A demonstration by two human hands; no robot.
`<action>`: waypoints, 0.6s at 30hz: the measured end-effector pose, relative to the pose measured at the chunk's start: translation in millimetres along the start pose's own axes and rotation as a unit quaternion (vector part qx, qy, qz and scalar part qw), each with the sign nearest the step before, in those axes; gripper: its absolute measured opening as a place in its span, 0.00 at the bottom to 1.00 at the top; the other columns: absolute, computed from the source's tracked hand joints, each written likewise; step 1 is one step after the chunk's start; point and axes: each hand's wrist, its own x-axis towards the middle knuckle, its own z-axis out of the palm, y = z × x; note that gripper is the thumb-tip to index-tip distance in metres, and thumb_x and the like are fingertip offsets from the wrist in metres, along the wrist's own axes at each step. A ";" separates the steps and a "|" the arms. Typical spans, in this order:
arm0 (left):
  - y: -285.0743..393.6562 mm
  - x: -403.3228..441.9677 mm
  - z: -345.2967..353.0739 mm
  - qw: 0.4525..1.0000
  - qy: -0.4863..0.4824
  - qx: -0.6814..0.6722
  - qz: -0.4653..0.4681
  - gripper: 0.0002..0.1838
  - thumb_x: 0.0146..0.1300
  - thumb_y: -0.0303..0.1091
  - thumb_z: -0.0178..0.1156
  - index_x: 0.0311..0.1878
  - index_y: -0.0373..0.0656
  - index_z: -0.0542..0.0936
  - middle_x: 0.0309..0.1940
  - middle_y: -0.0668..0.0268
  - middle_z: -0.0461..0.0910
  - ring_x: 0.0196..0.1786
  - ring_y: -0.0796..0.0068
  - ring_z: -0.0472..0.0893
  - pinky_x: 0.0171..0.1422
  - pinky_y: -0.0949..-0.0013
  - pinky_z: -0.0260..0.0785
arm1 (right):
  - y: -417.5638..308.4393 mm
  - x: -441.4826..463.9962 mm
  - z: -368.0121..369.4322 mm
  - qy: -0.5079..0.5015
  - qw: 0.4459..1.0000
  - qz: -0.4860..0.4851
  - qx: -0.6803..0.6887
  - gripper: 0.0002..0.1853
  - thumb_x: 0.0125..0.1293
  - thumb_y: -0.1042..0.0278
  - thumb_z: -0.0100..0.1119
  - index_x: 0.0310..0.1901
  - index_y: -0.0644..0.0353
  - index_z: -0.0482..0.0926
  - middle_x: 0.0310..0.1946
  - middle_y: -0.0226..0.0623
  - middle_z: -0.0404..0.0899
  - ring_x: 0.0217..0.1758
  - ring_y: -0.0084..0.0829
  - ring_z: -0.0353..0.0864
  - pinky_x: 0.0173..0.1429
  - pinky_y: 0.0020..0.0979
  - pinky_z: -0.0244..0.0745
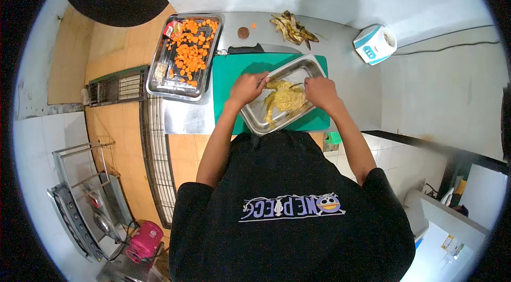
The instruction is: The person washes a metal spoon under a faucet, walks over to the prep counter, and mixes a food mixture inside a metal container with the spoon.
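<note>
A rectangular metal tray point(254, 122) stands at a slant over the green cutting board point(225, 69), with lumpy yellow mash point(287, 99) in its middle. My left hand point(248, 89) is closed at the tray's left rim, fingers curled over the edge. Above the right end of the tray, my right hand point(321, 93) makes a fist around what looks like a thin metal utensil; its tip by the mash is hard to make out. Behind the tray, a knife point(247, 48) with a black handle lies along the board's far edge.
Sliced carrots point(190, 53) fill part of a black tray point(154, 82) at the left. Dark, yellowish peels point(294, 29) and a small round brown object point(243, 32) lie along the wall. A white and teal appliance point(374, 44) stands at the counter's right, its cable running along the wall.
</note>
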 end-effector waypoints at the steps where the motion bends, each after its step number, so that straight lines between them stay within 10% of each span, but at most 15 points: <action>1: -2.4 0.6 1.4 1.000 0.014 -0.003 0.013 0.18 0.73 0.47 0.53 0.55 0.49 0.84 0.37 0.48 0.85 0.39 0.44 0.83 0.46 0.48 0.76 | 0.8 -3.6 -5.2 -0.004 1.000 -0.009 0.011 0.12 0.65 0.61 0.53 0.42 0.55 0.85 0.33 0.47 0.86 0.38 0.49 0.87 0.41 0.52 0.80; 13: -9.5 -2.9 2.8 0.998 0.032 0.049 -0.023 0.21 0.72 0.55 0.52 0.51 0.51 0.85 0.35 0.51 0.85 0.39 0.46 0.84 0.43 0.47 0.76 | -38.1 -57.8 15.2 0.206 0.941 0.002 0.270 0.11 0.69 0.69 0.51 0.50 0.52 0.80 0.35 0.44 0.84 0.38 0.49 0.84 0.42 0.47 0.78; 18: -1.1 -3.6 0.4 0.996 0.020 0.074 -0.047 0.21 0.72 0.55 0.52 0.50 0.51 0.85 0.34 0.51 0.85 0.39 0.46 0.84 0.42 0.46 0.76 | -34.9 -54.7 46.1 0.191 0.974 0.024 0.117 0.10 0.67 0.67 0.52 0.46 0.52 0.81 0.32 0.40 0.83 0.35 0.44 0.85 0.36 0.46 0.78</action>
